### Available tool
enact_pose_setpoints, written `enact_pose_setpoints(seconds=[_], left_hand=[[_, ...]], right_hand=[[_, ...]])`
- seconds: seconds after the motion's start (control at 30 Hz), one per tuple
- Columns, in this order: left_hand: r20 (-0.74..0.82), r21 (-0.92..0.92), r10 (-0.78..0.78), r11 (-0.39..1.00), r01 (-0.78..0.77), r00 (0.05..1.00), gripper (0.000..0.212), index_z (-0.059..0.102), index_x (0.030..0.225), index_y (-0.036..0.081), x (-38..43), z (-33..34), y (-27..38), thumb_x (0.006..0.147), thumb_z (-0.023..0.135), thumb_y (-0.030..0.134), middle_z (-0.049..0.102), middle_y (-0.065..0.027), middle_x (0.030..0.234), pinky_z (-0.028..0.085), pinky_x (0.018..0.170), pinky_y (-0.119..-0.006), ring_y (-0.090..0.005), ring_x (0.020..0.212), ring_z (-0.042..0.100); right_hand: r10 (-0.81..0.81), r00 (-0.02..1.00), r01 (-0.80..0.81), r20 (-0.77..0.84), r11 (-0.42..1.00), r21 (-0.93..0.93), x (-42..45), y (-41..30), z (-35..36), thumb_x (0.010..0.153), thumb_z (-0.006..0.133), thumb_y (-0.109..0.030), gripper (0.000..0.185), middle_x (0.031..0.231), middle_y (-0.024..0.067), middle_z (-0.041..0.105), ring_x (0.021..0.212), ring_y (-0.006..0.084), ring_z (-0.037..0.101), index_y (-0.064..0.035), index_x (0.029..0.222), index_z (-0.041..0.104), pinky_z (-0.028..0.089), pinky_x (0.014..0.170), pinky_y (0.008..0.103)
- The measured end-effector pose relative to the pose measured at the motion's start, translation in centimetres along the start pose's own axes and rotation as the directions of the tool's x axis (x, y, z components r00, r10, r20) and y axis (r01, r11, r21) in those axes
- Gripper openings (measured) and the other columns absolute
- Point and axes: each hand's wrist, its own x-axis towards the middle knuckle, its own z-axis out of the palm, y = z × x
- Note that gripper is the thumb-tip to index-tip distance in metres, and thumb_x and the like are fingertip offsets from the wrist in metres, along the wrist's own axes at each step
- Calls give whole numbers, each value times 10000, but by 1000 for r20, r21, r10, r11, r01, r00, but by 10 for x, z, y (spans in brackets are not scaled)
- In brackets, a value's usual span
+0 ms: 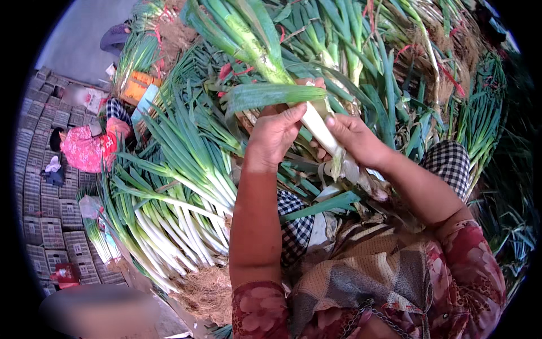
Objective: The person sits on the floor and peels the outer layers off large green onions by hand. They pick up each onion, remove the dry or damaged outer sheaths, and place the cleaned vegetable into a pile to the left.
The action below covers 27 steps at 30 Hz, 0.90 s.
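A thick green onion (315,123) slants across the middle of the view, its leaves up and its white end down towards my lap. My left hand (277,131) grips it where the green turns white. My right hand (353,137) holds the lower white part, with the thumb on its outer sheath. One broad leaf (275,94) bends sideways over my left fingers. Loose pale outer skin (349,169) hangs below my right hand, and a cut leaf (326,207) lies across my lap.
White-stemmed green onions (182,229) lie piled at my left, their brown roots (207,290) towards me. Red-tied bundles (449,63) surround the far and right sides. Another person in pink (84,146) sits at the left, near stacked crates (53,231) and an orange container (139,87).
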Motion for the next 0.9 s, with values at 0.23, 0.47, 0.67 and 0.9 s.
enact_pose_setpoints(seconds=[0.23, 0.47, 0.67, 0.9], left_hand=[[-623, -78, 31, 992, -101, 781, 105, 528, 910, 62, 9, -1, 1, 861, 520, 155, 546, -59, 821, 452, 682, -296, -163, 756, 535], [-720, -237, -65, 959, -157, 691, 197, 498, 747, 124, 8, -83, 21, 828, 593, 276, 438, 15, 559, 394, 460, -291, -119, 473, 432], [-749, -145, 100, 940, -309, 655, 203, 543, 833, 124, -7, -95, 13, 772, 664, 275, 513, -20, 691, 473, 608, -432, -185, 637, 522], [-785, -253, -25, 925, -284, 618, 311, 509, 1084, 165, 12, -101, -22, 807, 629, 240, 539, -14, 828, 459, 641, -390, -177, 735, 524]], right_hand=[[266, 777, 70, -571, 864, 498, 53, 11, 22, 932, 373, -272, 238, 694, 67, 486, 523, 140, 448, -55, 929, 470, 396, 457, 263], [183, 966, -149, -182, 971, 186, 7, -16, 35, 896, 464, -289, 234, 607, -28, 382, 449, 49, 293, -69, 817, 444, 218, 383, 191], [300, 940, -271, -160, 945, 180, -69, -6, 5, 896, 448, -334, 306, 607, -4, 416, 467, 75, 356, -63, 752, 462, 258, 416, 211], [287, 908, -188, -307, 931, 314, -158, -5, -31, 894, 439, -356, 317, 542, -28, 295, 423, 78, 288, -77, 745, 443, 214, 383, 209]])
